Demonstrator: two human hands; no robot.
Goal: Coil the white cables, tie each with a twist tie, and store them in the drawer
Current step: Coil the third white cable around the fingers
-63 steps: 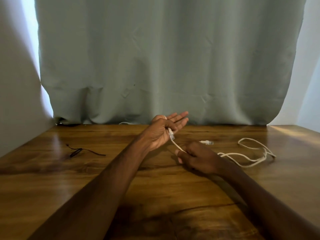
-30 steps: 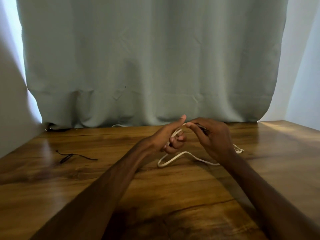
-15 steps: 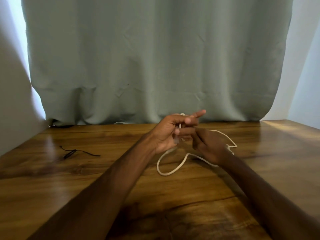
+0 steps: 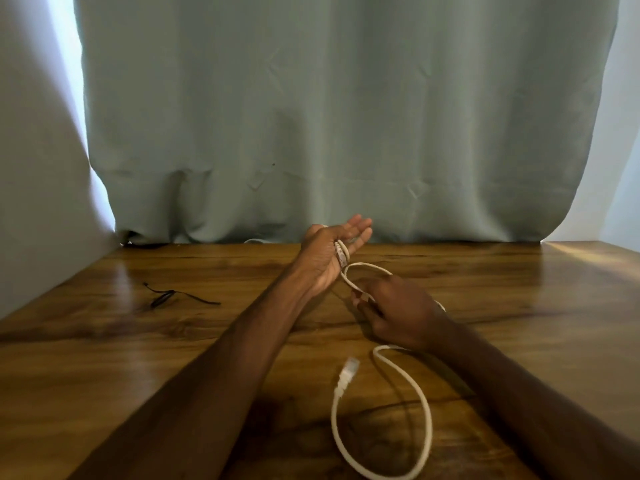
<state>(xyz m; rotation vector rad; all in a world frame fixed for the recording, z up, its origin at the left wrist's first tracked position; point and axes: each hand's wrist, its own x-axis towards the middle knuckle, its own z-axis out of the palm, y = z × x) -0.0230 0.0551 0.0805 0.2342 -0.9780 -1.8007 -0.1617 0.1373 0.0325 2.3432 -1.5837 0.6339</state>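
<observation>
A white cable (image 4: 424, 403) lies on the wooden table (image 4: 104, 375), its free end with a plug at the front middle and a big loop running toward the near edge. My left hand (image 4: 329, 254) is raised palm up with fingers straight, and turns of the cable are wound around it with a plug against the palm. My right hand (image 4: 398, 311) sits just to the right and lower, pinching the cable between thumb and fingers. A black twist tie (image 4: 166, 296) lies on the table at the left. No drawer is in view.
A grey-green curtain (image 4: 346, 116) hangs along the back edge of the table. A bit of another white cable (image 4: 254, 241) peeks from under the curtain. A pale wall closes off the left side.
My left hand has opened flat with the cable wound around it. My right hand has dropped lower and nearer, and the cable's free end has slid to the front of the table.
</observation>
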